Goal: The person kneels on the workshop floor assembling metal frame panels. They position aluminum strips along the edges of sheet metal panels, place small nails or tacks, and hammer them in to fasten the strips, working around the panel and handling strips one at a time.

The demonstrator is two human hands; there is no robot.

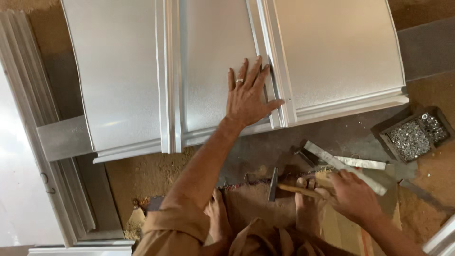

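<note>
Pressing flat, our left hand (246,97) lies with fingers (242,71) spread wide on the middle metal panel (213,61), fingertips near the raised seam (275,71) just to their right. Our right hand (353,196) has its fingers curled around the hammer (289,187) handle; its head juts out left of the knuckles. Metal strips (341,163) lie just beyond that fist, a tray of screws (414,137) farther off.

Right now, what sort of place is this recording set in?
Probably a sheet-metal or aluminium fabrication workshop, with work done on the floor. Ribbed metal panels lie flat under the left hand, the right hand grips a hammer, and a tray of small fasteners sits nearby.
</note>
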